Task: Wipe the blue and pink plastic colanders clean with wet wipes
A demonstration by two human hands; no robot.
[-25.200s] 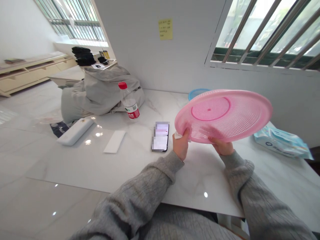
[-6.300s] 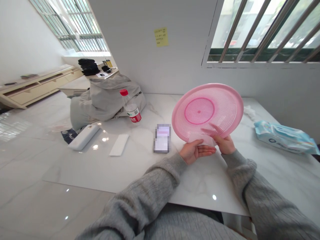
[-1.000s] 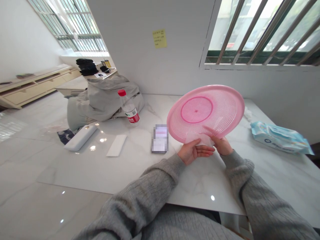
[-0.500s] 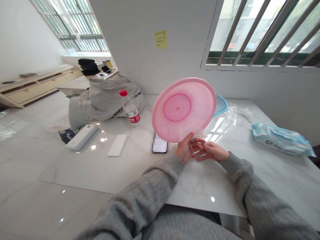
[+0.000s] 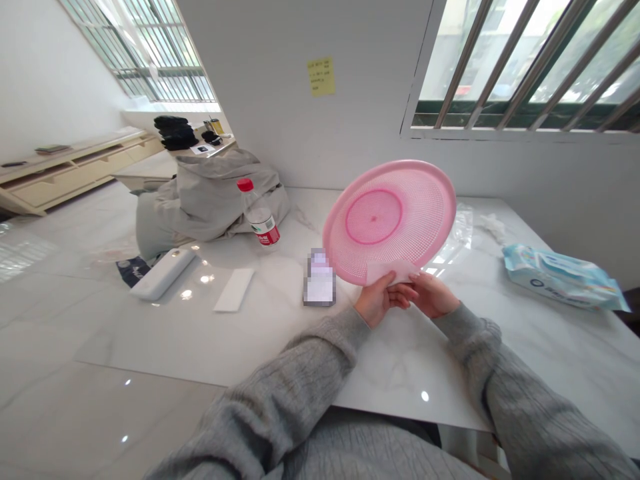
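A round pink mesh plastic basket (image 5: pixel 374 219) is held up above the table, tilted so its inside faces me. A thin white wipe (image 5: pixel 387 272) is folded over its lower rim. My left hand (image 5: pixel 380 300) clamps the rim through the wipe, thumb on top and fingers curled beneath. Close by on the right, my right hand (image 5: pixel 434 295) pinches the wipe's right corner at the rim, its lower fingers mostly hidden. A phone (image 5: pixel 320 283) with a blurred screen lies left of my left hand, partly overlapped by the basket.
On the white marbled table (image 5: pixel 280 347) stand a red-capped bottle (image 5: pixel 261 217), a white case (image 5: pixel 164 275) and a flat white piece (image 5: pixel 234 290). A blue wipes pack (image 5: pixel 563 277) lies right, near clear plastic (image 5: pixel 463 227). Grey cloth (image 5: pixel 215 193) is piled back left.
My right hand let go of the rim, opened beside my left fingers, then closed on the wipe's corner. The basket swung left, then partly back right, covering the blue basket behind it again.
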